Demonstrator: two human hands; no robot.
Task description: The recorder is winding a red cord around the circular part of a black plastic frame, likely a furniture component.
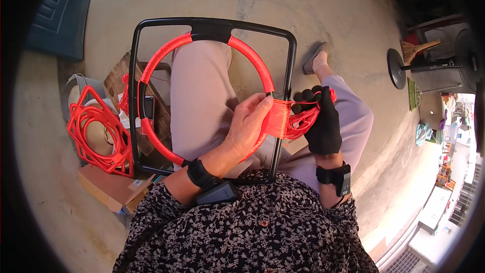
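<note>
A black metal frame (136, 71) rests on my lap, with a ring (252, 58) inside it wrapped in red cord. My left hand (247, 124), bare, grips the ring's lower right part, thumb pressed on the freshly wound red cord (278, 119) where ring meets frame. My right hand (321, 121), in a black glove, holds a bundle of loose red cord (303, 121) pulled taut to the right of the frame. Both wrists wear black bands.
A finished red-wrapped frame piece (96, 131) lies on a pale basket at my left. A cardboard box (111, 187) sits below it, wooden boards (118, 78) beside it. A blue mat (60, 15) lies far left; a fan base (396, 68) and broom (417, 48) stand at right on the concrete floor.
</note>
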